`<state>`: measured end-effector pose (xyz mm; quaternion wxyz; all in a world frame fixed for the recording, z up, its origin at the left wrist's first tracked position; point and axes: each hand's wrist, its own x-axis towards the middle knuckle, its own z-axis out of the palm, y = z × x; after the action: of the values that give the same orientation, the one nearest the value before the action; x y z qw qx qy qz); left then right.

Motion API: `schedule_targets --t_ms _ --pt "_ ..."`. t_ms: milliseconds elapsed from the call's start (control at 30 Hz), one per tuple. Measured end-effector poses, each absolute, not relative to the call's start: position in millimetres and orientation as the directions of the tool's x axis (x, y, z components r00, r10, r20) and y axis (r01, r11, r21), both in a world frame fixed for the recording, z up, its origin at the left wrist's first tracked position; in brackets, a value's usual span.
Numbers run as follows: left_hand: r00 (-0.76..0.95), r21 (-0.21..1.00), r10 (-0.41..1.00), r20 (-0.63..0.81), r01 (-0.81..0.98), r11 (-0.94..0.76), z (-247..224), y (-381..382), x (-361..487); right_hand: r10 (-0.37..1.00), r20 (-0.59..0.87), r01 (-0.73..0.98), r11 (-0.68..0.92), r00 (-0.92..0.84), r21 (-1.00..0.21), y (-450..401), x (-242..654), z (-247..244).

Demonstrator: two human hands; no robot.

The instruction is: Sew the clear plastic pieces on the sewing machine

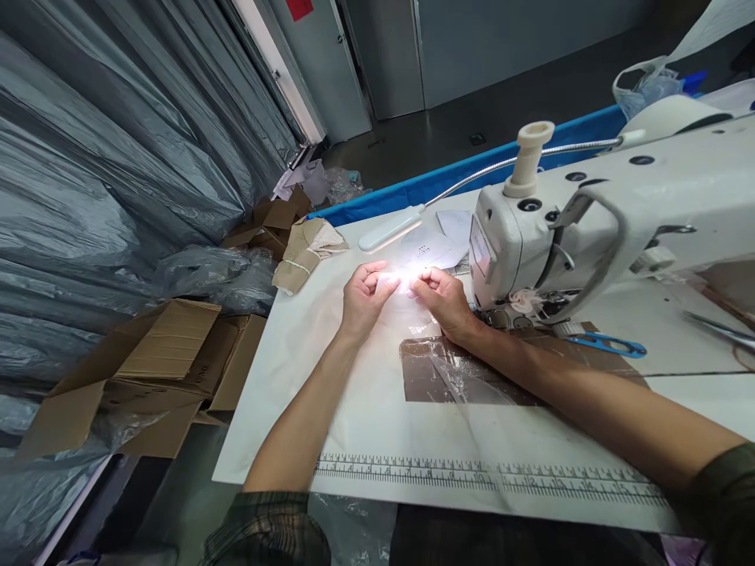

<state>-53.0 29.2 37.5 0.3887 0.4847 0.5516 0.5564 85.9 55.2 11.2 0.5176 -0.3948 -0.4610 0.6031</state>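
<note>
Under the bright lamp (392,229), my left hand (364,303) pinches a small pale piece (388,281) between thumb and fingers. My right hand (442,299) is closed at the right side of the same glare, thumb against forefinger; what it grips is washed out by the light. Both hands are a little above the white table (283,401), left of the sewing machine (501,236). Behind them lie white sheets (433,245), one with small dark dots. Below my right wrist is a brown sheet (425,373) with clear plastic over it.
Blue thread snips (613,343) and metal scissors (716,324) lie on the right. A folded tan bundle (298,267) sits at the table's back left corner. Open cardboard boxes (171,346) stand left of the table. A printed ruler (425,473) runs along the front edge.
</note>
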Motion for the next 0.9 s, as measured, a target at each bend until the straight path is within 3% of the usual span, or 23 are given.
schedule_targets --t_ms 200,333,733,800,867,900 --pt "-0.242 0.997 0.968 0.071 0.051 -0.060 39.5 27.1 -49.5 0.988 0.004 -0.278 -0.039 -0.152 -0.960 52.2 86.2 10.3" --pt "-0.252 0.999 0.966 0.051 0.007 -0.051 37.6 28.6 -49.6 0.987 -0.079 -0.351 -0.124 -0.140 -0.928 49.7 84.7 11.8" --pt "0.242 0.975 0.969 -0.038 0.222 -0.017 66.1 8.5 -41.3 0.938 -0.237 -0.332 -0.315 -0.254 -0.889 -17.4 128.2 31.2" --pt "0.328 0.975 0.939 -0.105 0.220 0.032 67.0 1.3 -31.7 0.944 -0.165 -0.192 -0.225 -0.284 -0.955 -29.3 157.4 26.1" --pt "0.387 0.972 0.906 -0.169 0.218 0.088 64.8 -5.8 -21.4 0.953 -0.001 0.061 0.019 -0.304 -0.998 -35.6 194.0 18.8" --pt "0.411 0.970 0.890 -0.196 0.218 0.113 62.5 -9.0 -16.5 0.944 0.115 0.233 0.192 -0.309 -0.953 -36.2 213.4 14.8"
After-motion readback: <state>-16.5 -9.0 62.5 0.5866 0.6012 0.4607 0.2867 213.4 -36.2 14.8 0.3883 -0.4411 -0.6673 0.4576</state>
